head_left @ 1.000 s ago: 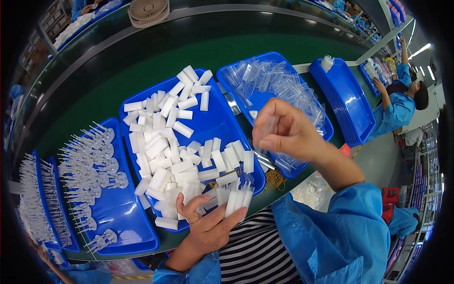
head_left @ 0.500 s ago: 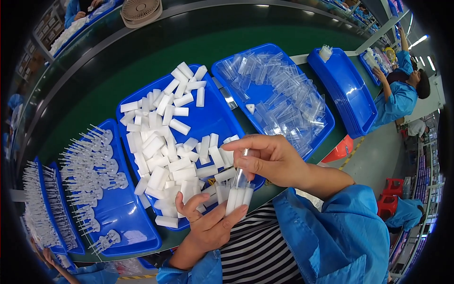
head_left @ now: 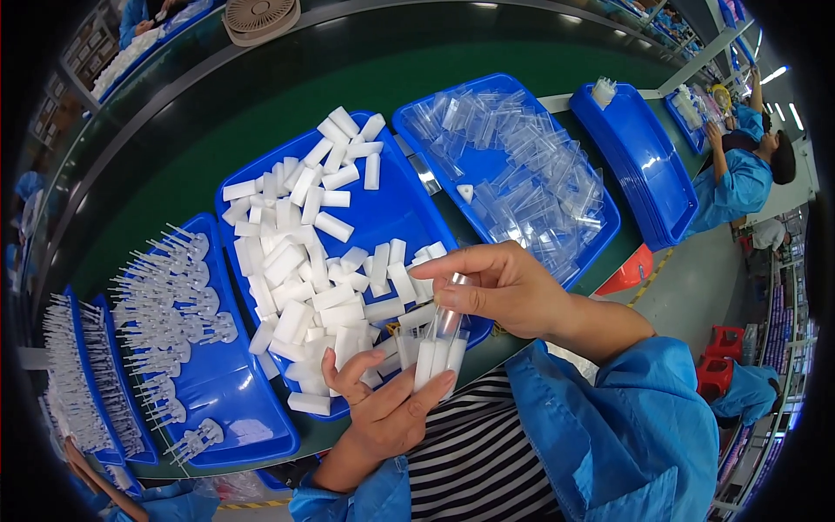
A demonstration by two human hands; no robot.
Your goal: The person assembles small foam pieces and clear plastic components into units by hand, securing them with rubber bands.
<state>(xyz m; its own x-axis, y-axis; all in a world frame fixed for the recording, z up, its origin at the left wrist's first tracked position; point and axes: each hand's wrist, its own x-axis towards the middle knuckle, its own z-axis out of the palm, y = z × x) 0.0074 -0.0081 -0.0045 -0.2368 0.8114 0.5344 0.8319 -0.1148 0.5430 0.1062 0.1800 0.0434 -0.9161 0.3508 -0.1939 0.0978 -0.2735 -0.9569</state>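
In front of my body, my left hand (head_left: 387, 418) is closed around a small cluster of clear plastic sleeves with white blocks (head_left: 433, 358) inside their lower parts. Its thumb presses on the near side, and some of its other fingers are raised and curled. My right hand (head_left: 517, 291) pinches the upper end of a clear plastic tube (head_left: 449, 320) between thumb and fingers. That tube slants down to the top of the cluster; whether it sits inside a sleeve I cannot tell. Just beyond lie loose white blocks (head_left: 291, 261) in a blue tray (head_left: 402, 187), partly hidden by my hands.
Right of the blocks, another blue tray (head_left: 481, 165) holds clear sleeves (head_left: 548, 170) and a small white piece (head_left: 465, 192). Stacked blue trays (head_left: 644, 165) stand farther right. White stemmed parts (head_left: 170, 304) fill trays at left. A fan (head_left: 258, 16) stands at the back; co-workers (head_left: 739, 178) are nearby.
Both hands keep nearly the same grip and pose. The tube in my right hand has shifted very slightly. The whole view has moved a little, and the co-worker at right has moved their arms.
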